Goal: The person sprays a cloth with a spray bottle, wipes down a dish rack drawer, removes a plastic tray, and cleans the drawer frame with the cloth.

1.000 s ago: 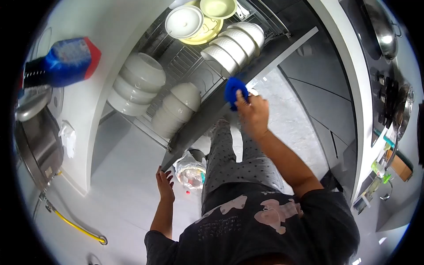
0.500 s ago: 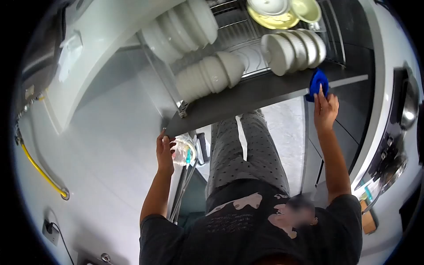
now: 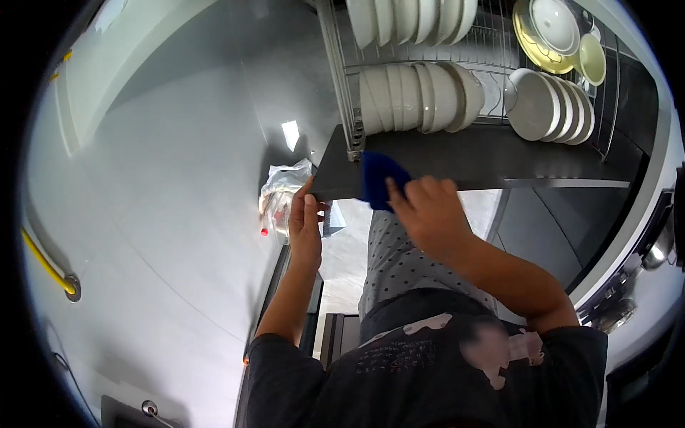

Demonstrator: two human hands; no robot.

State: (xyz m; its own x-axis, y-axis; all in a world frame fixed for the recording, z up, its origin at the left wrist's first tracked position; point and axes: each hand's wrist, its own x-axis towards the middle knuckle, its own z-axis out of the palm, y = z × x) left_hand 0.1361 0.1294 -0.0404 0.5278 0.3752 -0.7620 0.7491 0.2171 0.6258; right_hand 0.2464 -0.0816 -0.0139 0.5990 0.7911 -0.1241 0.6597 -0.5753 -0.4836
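A dark drawer front (image 3: 471, 160) runs across the view before a wire dish rack. At its left corner my left hand (image 3: 307, 227) is closed on the edge, with the thumb on the near side. My right hand (image 3: 432, 214) presses a blue cloth (image 3: 382, 180) against the drawer front near its left end, with the index finger stretched along the cloth. Just beyond the cloth, a row of white bowls (image 3: 414, 96) stands on edge in the rack. Part of the cloth is hidden under my right fingers.
White plates (image 3: 410, 18) stand at the back of the rack (image 3: 492, 68), and a stack of small white dishes (image 3: 535, 107) leans at the right. A yellow plate (image 3: 531, 50) lies behind them. Plastic bags (image 3: 282, 196) sit below, left of my left hand.
My right hand has carried the blue cloth from the drawer front's right end to its left end. My left hand stays at the left corner. The view has shifted, too.
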